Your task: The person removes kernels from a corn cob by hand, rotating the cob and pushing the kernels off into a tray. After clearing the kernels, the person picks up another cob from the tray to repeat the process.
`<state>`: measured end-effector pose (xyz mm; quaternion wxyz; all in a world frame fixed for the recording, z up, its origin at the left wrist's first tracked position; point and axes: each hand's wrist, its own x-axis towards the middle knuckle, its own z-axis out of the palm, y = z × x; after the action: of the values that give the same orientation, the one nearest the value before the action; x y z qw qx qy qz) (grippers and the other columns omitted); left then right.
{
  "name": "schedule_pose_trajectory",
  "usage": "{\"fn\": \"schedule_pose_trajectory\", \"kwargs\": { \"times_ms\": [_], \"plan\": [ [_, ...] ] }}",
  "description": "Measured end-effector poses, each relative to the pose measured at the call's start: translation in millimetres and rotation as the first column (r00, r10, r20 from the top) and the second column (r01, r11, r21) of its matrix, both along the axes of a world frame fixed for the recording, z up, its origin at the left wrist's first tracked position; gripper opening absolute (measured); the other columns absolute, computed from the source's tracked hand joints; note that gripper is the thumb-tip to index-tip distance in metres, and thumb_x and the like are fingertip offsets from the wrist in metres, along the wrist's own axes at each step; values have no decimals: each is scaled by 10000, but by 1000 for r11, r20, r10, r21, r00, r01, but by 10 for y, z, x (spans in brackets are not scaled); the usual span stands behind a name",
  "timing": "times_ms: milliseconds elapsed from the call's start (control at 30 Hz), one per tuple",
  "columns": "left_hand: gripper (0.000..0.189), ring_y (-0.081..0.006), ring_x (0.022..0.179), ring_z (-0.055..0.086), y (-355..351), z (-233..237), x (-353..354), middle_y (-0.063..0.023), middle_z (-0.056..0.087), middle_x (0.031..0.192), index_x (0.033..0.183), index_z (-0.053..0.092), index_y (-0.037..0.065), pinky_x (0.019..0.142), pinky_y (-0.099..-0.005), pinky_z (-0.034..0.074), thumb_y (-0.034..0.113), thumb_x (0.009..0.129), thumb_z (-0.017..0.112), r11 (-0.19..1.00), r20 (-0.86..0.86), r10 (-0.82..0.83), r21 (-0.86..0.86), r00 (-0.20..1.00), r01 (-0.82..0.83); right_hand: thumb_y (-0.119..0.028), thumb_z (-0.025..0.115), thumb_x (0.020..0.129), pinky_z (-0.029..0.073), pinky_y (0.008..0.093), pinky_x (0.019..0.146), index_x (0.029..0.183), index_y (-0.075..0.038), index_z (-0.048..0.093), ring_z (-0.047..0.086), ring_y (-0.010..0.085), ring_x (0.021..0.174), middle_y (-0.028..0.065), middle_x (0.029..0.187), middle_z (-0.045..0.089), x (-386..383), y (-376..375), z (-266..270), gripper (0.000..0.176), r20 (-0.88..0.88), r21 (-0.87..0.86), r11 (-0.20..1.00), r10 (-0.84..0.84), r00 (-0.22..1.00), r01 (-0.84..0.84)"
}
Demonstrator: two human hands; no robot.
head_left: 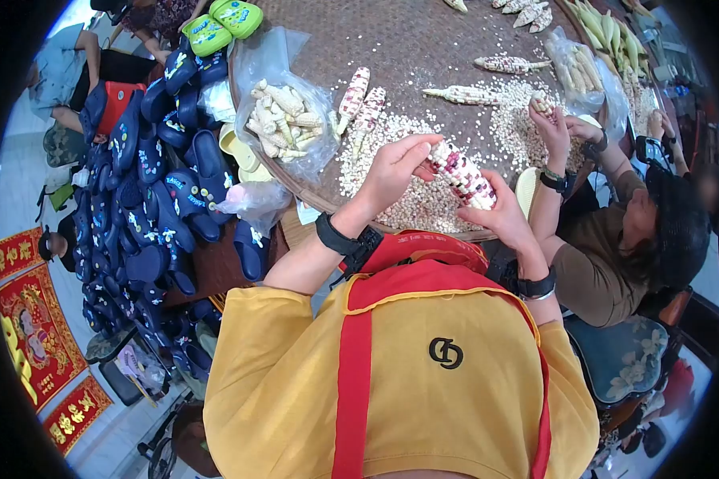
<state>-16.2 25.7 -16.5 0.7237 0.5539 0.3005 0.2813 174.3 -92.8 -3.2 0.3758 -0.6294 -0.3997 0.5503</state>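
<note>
Your right hand [499,209] grips the near end of a speckled corn cob [462,177], while your left hand [391,172] pinches its tip, above the round tray [407,48] (loose kernels [423,206] heaped there).

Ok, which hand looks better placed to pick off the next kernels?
Probably the left hand: its fingertips are at the far end of the corn cob, while the right hand wraps around its near end.

Woven tray [407,60] leaving a bare passage beyond the loose kernels [423,203], plastic bag of cobs [284,124] blocking its left side, speckled ears [353,100] flanking the bag, pale ear [467,95] crossing the middle, co-worker's hand [551,128] obstructing the right.
</note>
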Motion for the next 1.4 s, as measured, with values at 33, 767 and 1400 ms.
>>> {"fn": "schedule_pose_trajectory", "kwargs": {
  "times_ms": [33, 767, 1400],
  "plan": [
    [343, -94, 735, 589, -3, 6, 7, -45, 600, 870, 1165, 563, -18, 664, -240, 506, 236, 965, 449, 998, 48, 6, -65, 999, -3, -37, 757, 675, 459, 235, 779, 1209, 0, 440, 555, 93, 883, 31, 991, 583, 10, 0, -9, 622, 62, 27, 999, 16, 998, -18],
    [238, -58, 716, 560, -50, 146, 109, -21, 621, 807, 1071, 607, -16, 637, -217, 463, 147, 936, 498, 942, -104, 138, 321, 985, -98, -205, 804, 640, 439, 309, 827, 1181, 16, 477, 555, 210, 949, 131, 1034, 553, -123, 61, 169, 669, 584, 207, 968, -4, 812, -144],
    [269, -41, 651, 469, -51, 129, 95, 5, 560, 700, 1057, 625, -7, 579, -199, 391, 183, 954, 465, 927, -118, 156, 360, 981, -105, -216, 791, 656, 465, 285, 757, 1160, 11, 497, 586, 144, 837, 105, 941, 626, -143, 65, 219, 626, 457, 100, 987, 67, 887, -126]
  ]
}}
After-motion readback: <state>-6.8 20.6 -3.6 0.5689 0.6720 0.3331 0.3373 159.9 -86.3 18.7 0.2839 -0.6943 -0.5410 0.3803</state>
